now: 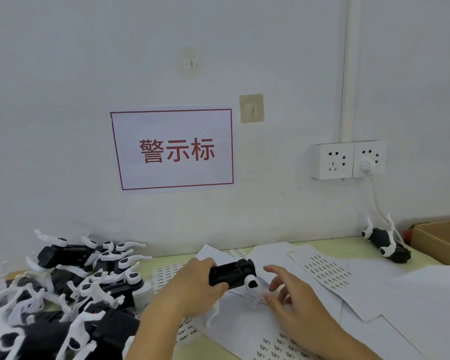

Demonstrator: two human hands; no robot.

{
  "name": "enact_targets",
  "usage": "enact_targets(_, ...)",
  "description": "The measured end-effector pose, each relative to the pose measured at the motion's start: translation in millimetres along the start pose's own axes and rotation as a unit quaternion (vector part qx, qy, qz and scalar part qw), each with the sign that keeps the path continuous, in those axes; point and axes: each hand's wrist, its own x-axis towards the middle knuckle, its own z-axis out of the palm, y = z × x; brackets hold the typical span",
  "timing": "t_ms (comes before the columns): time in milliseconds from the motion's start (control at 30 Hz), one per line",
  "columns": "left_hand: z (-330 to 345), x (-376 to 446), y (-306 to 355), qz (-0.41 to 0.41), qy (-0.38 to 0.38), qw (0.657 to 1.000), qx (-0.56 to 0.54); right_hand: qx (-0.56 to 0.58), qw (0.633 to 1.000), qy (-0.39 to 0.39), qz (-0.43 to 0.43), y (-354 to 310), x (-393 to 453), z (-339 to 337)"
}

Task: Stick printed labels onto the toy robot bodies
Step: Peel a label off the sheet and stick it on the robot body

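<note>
Left hand (192,284) grips a black toy robot body (231,273) from its left end, fingers curled round it, and holds it just above the label sheets (325,271) spread over the pale green table (348,242). One white leg with a black joint hangs from the body's lower right corner. Right hand (294,300) sits just to the right of the body, fingers loosely spread and slightly bent, tips near the white leg; blur makes it unclear whether a label is on a fingertip, and no contact with the body can be confirmed. Sheets overlap one another; several carry rows of small printed labels, others show blank white backing. Pile of black-and-white toy robots (70,289) lies at the left of the table, touching and stacked. Single toy robot (386,244) lies apart at far right by the wall, near a cardboard box (442,240). Wall carries a red-bordered sign (173,149) with red characters, two adhesive hooks (251,108), and a double socket (348,159) with one white plug inserted.
</note>
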Motion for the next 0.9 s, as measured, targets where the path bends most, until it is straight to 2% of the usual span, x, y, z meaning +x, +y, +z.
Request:
enact_targets(267,11,7,9,0.043,-0.024,0.998,0.031,0.114,0.988,0.064,0.084,-6,7,-17)
enact_targets(400,10,8,6,0.035,-0.026,0.999,0.032,0.129,0.977,0.111,0.127,-6,18,-45)
enact_targets(533,10,9,5,0.033,-0.022,0.999,0.036,0.068,0.974,0.115,0.181,9,24,-84)
enact_targets(600,11,9,5,0.032,-0.021,0.999,0.037,-0.026,0.966,0.087,0.243,23,22,-100)
enact_targets(667,11,10,5,0.031,-0.020,0.999,0.038,-0.144,0.938,0.026,0.316,35,19,-112)
enact_targets(733,10,10,5,0.030,-0.020,0.999,0.036,-0.217,0.911,-0.018,0.351,41,17,-116)
enact_targets(900,9,7,7,0.030,-0.022,0.999,0.039,-0.224,0.904,-0.011,0.364,42,15,-115)
